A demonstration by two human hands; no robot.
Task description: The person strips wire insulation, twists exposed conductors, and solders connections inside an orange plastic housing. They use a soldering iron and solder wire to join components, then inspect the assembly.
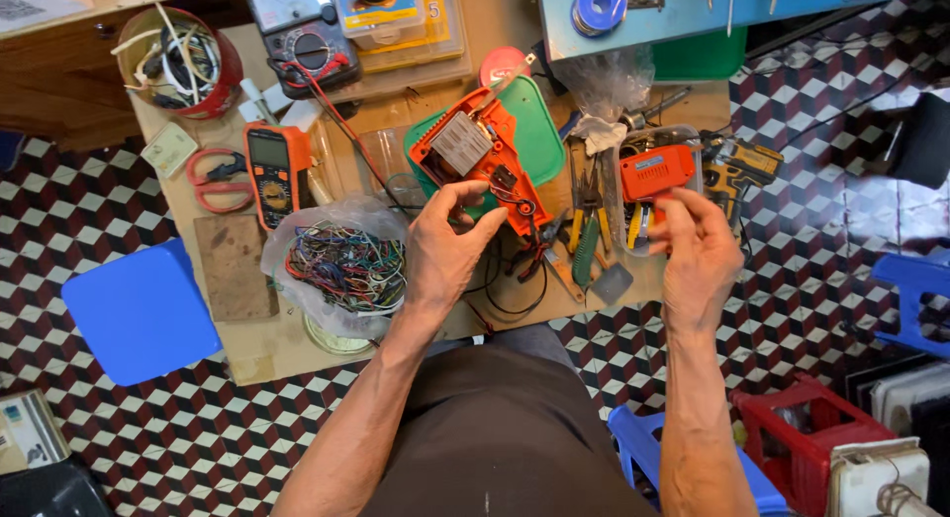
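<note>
Opened tool: the orange casing (482, 159) is lying near the middle of the tabletop, partly on a green tray (539, 131), its inside facing up, with a grey block and loose black wires trailing toward the near edge.
Handling: it is looking light and stiff to me, a hard plastic shell (the wires and small parts inside are the fragile bit); best gripped by the outer rim, not by the wiring.
Left hand (442, 252): it is resting on the casing's near end, fingers curled narrowly, thumb and forefinger pinching at something small there; I cannot tell what.
Right hand (696, 255): it is closing around the lower end of an orange cover (657, 171), holding it up over a clear box (626, 202) at the right edge.
Nearby: pliers (588, 212) are lying between the hands; a bag of wires (343, 268) is sitting toward the near left, beside an orange multimeter (274, 169) and red scissors (220, 179).
</note>
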